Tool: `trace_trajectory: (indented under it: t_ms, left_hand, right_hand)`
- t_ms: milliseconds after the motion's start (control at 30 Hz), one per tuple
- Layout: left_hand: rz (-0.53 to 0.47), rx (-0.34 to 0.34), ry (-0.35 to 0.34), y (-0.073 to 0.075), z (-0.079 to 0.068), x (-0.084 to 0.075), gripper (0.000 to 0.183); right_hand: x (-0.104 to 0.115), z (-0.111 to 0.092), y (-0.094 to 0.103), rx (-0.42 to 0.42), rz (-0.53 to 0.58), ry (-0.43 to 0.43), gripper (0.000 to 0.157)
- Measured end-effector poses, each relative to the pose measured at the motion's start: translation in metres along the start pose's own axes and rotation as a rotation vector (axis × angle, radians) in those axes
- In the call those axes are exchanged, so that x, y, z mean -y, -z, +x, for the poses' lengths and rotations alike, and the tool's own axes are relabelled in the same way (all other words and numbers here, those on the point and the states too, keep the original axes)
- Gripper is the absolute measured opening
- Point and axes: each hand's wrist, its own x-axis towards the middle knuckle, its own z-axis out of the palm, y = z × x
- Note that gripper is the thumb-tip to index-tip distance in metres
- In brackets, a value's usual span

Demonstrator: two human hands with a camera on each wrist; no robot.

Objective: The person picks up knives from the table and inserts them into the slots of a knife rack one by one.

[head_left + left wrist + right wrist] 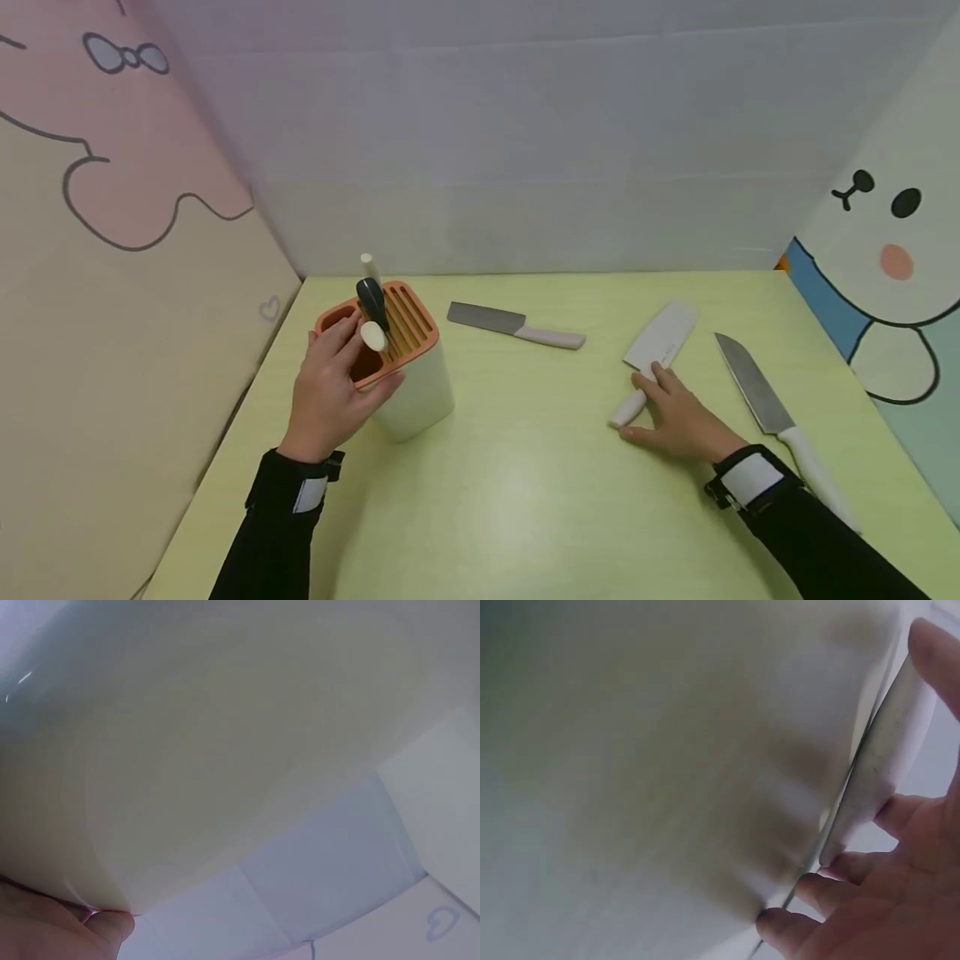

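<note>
A: In the head view, what could have slipped?

B: The right hand [678,417] lay at lower right of the frame with its fingers curled over the handle of the white cleaver [654,354], which rested flat on the worktop [525,500]; a loose grip there could have let the blade swing toward the fingers. The left hand [326,396], left of centre, wrapped the knife block [401,367]; tipped, the block could have spilled its contents.

A: And the count?

B: Three knives lay on the worktop: the cleaver, a pink-handled knife [517,327] at centre, a long white-handled knife [780,425] at far right; three handles stood in the one block.

A: The left wrist view?

B: Pale block wall; one fingertip at lower left pressed against it.

A: The right wrist view?

B: Fingers [900,817] pinched the cleaver at right; blurred otherwise.
</note>
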Motion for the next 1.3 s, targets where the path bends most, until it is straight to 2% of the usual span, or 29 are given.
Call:
trace_trajectory:
  t_ms: [233, 433, 667, 800, 933, 1033, 1300]
  left_hand:
    - [0.007, 0.001, 0.012, 0.000, 0.000, -0.001, 0.079]
    - [-0.001, -0.006, -0.014, -0.003, 0.004, -0.002, 0.079]
    - [0.010, 0.008, 0.010, 0.003, 0.008, -0.005, 0.082]
    - [0.007, 0.012, 0.007, 0.007, 0.010, -0.007, 0.082]
    - [0.007, 0.005, -0.003, 0.008, 0.012, -0.007, 0.081]
    - [0.009, 0.001, 0.000, 0.008, 0.012, -0.006, 0.080]
    - [-0.002, 0.020, 0.026, 0.007, 0.008, -0.007, 0.081]
  right_hand:
    - [0.022, -0.017, -0.011, -0.020, -0.125, 0.055, 0.096]
    - [0.041, -0.031, -0.017, -0.044, -0.199, 0.075, 0.092]
    - [0.065, -0.041, -0.023, -0.083, -0.260, 0.127, 0.076]
    - [0.076, -0.044, -0.025, -0.135, -0.283, 0.152, 0.069]
    - [0.080, -0.043, -0.028, -0.198, -0.277, 0.185, 0.059]
    - [0.081, -0.042, -0.028, -0.213, -0.292, 0.203, 0.054]
    - [0.079, -0.045, -0.027, -0.239, -0.414, 0.202, 0.060]
